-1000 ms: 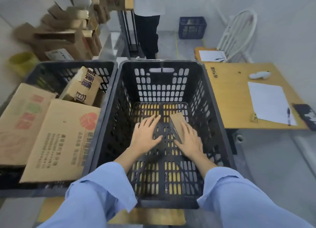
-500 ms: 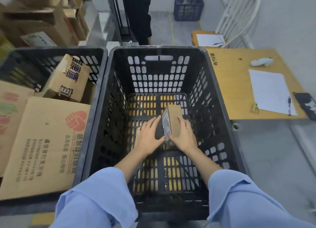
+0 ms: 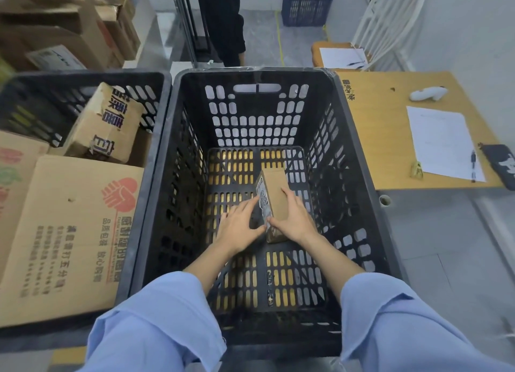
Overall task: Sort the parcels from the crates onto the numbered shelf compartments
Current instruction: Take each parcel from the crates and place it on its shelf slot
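1. A small parcel (image 3: 274, 201) is being kept on edge on the slotted floor of the black crate (image 3: 257, 104), a little right of the floor's middle, with its labelled face turned left.
2. The small parcel is being held by the right grip (image 3: 295, 218): the fingers are being laid over the plain brown face, and the thumb is being pressed against the labelled face.
3. The labelled face is being touched by the left grip (image 3: 239, 224), whose fingers are being kept straight and slightly spread; nothing is being clasped by it.
4. Both forearms are being extended down into the black crate out of pale blue sleeves (image 3: 156, 324).
5. A second crate (image 3: 83, 74), just beside on the left, is being taken up by a large flat box (image 3: 69, 232) with a red logo and a taped box (image 3: 108, 123) behind it.
6. On the right, a wooden worktop (image 3: 376, 148) is being occupied by a paper sheet (image 3: 440, 140) and a pen (image 3: 473, 164).
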`<state>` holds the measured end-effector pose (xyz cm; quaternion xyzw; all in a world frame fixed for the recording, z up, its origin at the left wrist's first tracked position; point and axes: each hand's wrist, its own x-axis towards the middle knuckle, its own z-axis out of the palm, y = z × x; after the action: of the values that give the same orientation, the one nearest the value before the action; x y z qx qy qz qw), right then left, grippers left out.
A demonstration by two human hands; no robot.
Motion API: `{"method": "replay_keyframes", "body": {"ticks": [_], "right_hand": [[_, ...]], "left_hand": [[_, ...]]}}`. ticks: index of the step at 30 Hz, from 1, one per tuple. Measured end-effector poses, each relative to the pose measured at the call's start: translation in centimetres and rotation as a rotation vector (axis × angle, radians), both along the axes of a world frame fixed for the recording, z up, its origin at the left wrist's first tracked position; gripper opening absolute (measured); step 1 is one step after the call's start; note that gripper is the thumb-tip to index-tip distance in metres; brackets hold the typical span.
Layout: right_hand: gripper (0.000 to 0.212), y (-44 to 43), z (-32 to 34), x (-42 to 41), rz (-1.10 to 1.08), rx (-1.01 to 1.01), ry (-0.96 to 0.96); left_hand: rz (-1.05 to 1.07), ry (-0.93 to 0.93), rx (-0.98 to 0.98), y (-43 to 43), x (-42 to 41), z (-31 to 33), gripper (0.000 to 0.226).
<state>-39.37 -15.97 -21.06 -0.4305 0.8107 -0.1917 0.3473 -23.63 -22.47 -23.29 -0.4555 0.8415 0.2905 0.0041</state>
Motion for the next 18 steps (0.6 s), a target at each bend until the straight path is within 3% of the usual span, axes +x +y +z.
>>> {"method": "replay_keyframes", "body": {"ticks": [7,18], "right_hand": [[0.085,-1.0,1.3,0.0,-0.165,-0.118,-0.194],[0.072,-2.7,6.0,-0.8,-0.199,-0.471,-0.403]], "left_hand": [[0.023,0.067,0.032,-0.2,-0.1,0.7,0.077],[0.254,0.543,0.077,-3.4,-1.0,6.3,0.071]]}}
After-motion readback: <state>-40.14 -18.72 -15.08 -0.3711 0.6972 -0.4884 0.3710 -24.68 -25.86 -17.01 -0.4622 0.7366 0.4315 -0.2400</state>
